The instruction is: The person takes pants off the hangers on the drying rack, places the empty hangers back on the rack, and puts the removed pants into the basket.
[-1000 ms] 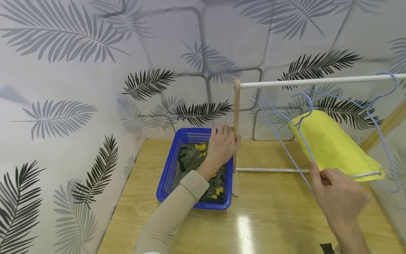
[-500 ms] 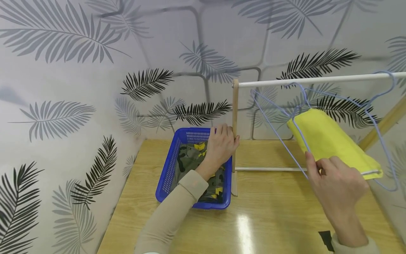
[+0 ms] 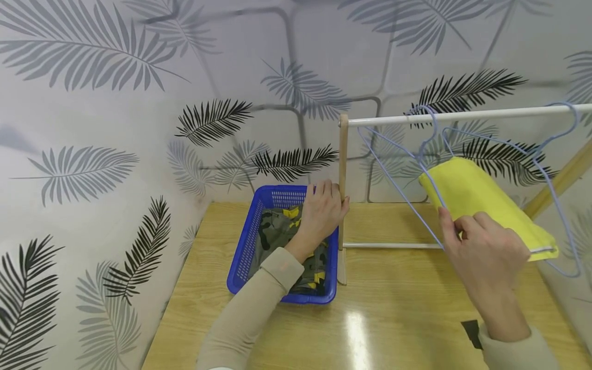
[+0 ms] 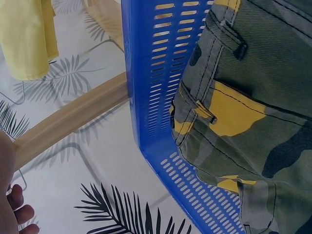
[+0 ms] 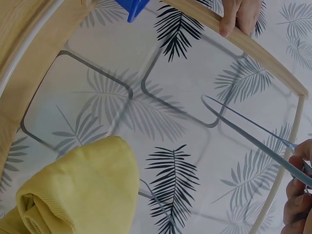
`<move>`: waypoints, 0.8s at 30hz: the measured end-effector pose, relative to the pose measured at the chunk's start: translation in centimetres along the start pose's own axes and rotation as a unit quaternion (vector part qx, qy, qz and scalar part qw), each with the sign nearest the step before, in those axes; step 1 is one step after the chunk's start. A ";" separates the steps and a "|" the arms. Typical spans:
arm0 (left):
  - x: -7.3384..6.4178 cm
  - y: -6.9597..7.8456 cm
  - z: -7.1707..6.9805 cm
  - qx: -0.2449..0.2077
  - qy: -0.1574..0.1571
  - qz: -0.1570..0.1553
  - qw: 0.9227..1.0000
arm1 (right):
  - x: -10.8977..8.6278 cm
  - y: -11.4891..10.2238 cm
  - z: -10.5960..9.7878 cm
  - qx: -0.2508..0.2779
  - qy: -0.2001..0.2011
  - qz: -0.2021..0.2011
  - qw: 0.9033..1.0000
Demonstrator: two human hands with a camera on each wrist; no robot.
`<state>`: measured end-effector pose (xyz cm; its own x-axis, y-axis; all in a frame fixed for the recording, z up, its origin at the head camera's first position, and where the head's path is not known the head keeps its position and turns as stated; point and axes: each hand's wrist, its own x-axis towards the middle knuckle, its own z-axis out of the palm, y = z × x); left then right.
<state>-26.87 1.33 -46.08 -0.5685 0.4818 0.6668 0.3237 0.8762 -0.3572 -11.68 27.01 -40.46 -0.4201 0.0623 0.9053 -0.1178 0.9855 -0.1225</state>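
My left hand (image 3: 321,210) grips the wooden side post (image 3: 344,159) of a small clothes rack. Its forearm passes over a blue basket (image 3: 238,267) holding a folded camouflage garment with yellow patches (image 4: 239,112). My right hand (image 3: 485,257) pinches the lower part of a light-blue wire hanger (image 3: 434,125), whose hook overlaps the white top rail (image 3: 379,122). Nothing hangs on that hanger. Just behind the right hand, a folded yellow cloth (image 3: 472,185) drapes over a second blue hanger (image 3: 561,205), which hangs farther right on the rail.
The rack stands on a wooden table (image 3: 393,318) against a leaf-patterned wall (image 3: 259,56). A white lower bar (image 3: 388,245) runs between its legs. The basket sits close against the left post. A small black patch (image 3: 472,331) shows near the right sleeve.
My right hand has moved up and left with the hanger, bringing its hook from below the rail up to rail height. The left hand stays on the post.
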 end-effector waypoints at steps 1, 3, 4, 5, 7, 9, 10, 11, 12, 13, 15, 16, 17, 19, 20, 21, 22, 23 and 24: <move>0.0 0.0 0.0 0.000 -0.001 0.000 1.000 | 0.1 0.0 0.1 0.000 -0.004 -0.001 1.000; 0.0 0.0 -0.1 -0.002 -0.002 -0.001 1.000 | 0.2 0.0 0.1 0.000 -0.009 -0.002 1.000; 0.0 0.0 -0.2 -0.004 -0.003 -0.001 1.000 | 0.3 0.0 0.2 -0.001 -0.010 -0.002 1.000; 0.0 0.0 -0.2 -0.007 -0.002 -0.002 1.000 | 0.4 0.0 0.2 0.000 -0.012 -0.003 1.000; 0.0 0.0 -0.2 -0.010 -0.001 -0.002 1.000 | 0.5 0.1 0.3 0.001 -0.014 -0.005 1.000; 0.0 0.0 -0.3 -0.011 -0.001 -0.002 1.000 | 0.6 0.1 0.5 0.002 -0.016 -0.007 1.000; 0.0 0.0 -0.3 -0.012 -0.001 -0.002 1.000 | 0.6 0.0 0.7 0.002 -0.015 -0.007 1.000; 0.0 0.0 -0.2 -0.011 -0.001 -0.002 1.000 | 0.6 0.0 0.8 0.002 -0.011 -0.007 1.000; 0.0 0.0 -0.2 -0.010 -0.002 -0.002 1.000 | 0.6 0.0 1.0 0.001 -0.006 -0.006 1.000; 0.0 -0.1 -0.2 -0.009 -0.002 -0.002 1.000 | 0.6 0.0 1.2 0.001 -0.001 -0.004 1.000; 0.0 -0.1 -0.2 -0.009 -0.002 -0.003 1.000 | 0.6 -0.2 1.7 0.002 0.013 0.001 1.000; 0.0 -0.1 -0.1 -0.008 -0.002 -0.003 1.000 | 0.6 -0.2 1.9 0.002 0.019 0.003 1.000; 0.0 0.0 -0.1 -0.007 -0.002 -0.003 1.000 | 0.5 -0.2 2.1 0.002 0.022 0.005 1.000; 0.0 0.0 -0.1 -0.007 -0.002 -0.003 1.000 | 0.5 -0.3 2.3 0.001 0.026 0.010 1.000; 0.0 0.0 -0.1 -0.006 -0.001 -0.003 1.000 | 0.4 -0.4 2.4 0.001 0.026 0.011 1.000; 0.0 0.0 -0.2 -0.006 -0.001 -0.003 1.000 | 0.4 -0.4 2.4 0.000 0.025 0.012 1.000; 0.0 0.0 -0.2 -0.004 -0.002 -0.003 1.000 | 0.4 -0.4 2.5 -0.001 0.023 0.011 1.000; 0.0 0.0 -0.3 -0.004 -0.003 -0.004 1.000 | 0.3 -0.4 2.5 -0.002 0.021 0.010 1.000; 0.1 0.1 -0.3 -0.003 -0.003 -0.004 1.000 | 0.3 -0.4 2.6 -0.002 0.019 0.010 1.000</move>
<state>-26.67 1.40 -45.88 -0.5752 0.4758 0.6654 0.3235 0.8795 -0.3492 -14.09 26.21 -41.23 -0.3869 0.0882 0.9179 -0.1058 0.9846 -0.1392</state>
